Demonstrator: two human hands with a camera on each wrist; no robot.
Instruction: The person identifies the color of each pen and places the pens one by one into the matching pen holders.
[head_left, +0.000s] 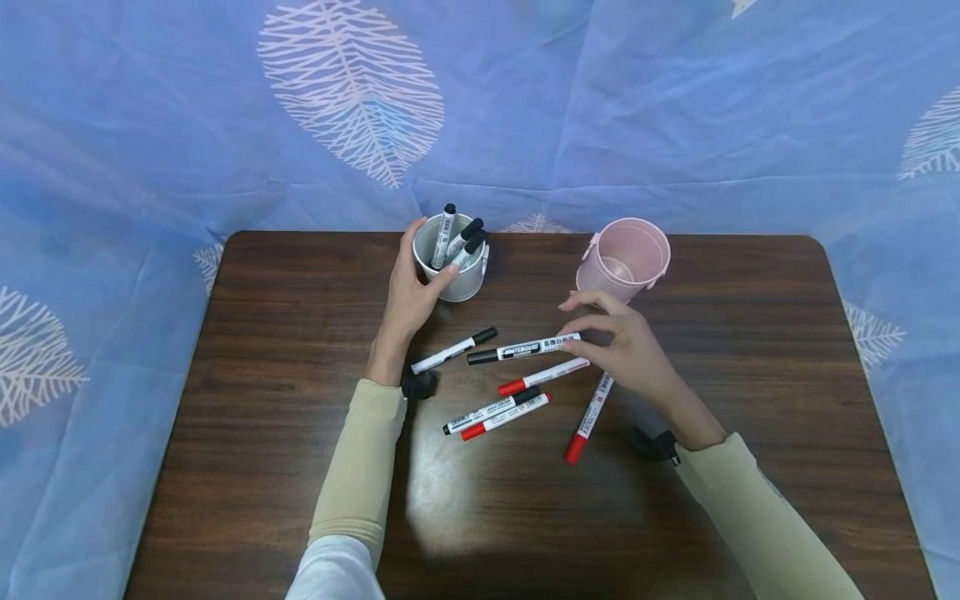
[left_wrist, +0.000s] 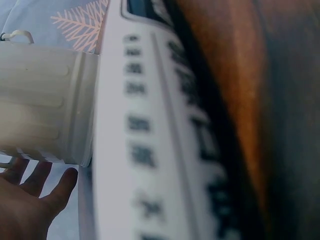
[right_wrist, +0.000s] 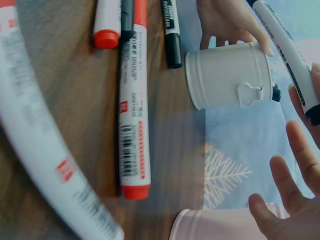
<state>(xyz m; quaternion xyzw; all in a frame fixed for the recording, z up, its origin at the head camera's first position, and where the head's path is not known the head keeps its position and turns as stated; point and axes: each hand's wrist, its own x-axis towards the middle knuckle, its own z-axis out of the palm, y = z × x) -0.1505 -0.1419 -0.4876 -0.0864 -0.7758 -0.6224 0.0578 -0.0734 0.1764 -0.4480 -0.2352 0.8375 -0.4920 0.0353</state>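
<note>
My left hand [head_left: 407,300] grips the small white bucket [head_left: 467,287] at the back of the table, thumb at its front rim and fingers round its left side. Three black-capped markers [head_left: 444,237] stand tilted inside that bucket. Between thumb and fingers, my right hand [head_left: 637,346] pinches a black whiteboard marker [head_left: 519,349] by its right end, its black cap pointing left. This marker [right_wrist: 286,52] shows at the upper right of the right wrist view. Just beyond the right hand is a pink bucket [head_left: 600,279]; only its bare inside shows.
Loose markers lie mid-table: a black one [head_left: 453,352] by the left wrist, another black one [head_left: 487,412] beside a red one [head_left: 517,416], and red ones [head_left: 555,374] [head_left: 595,408] below the right hand. Blue leaf-patterned cloth [head_left: 495,100] hangs behind the brown table [head_left: 262,375].
</note>
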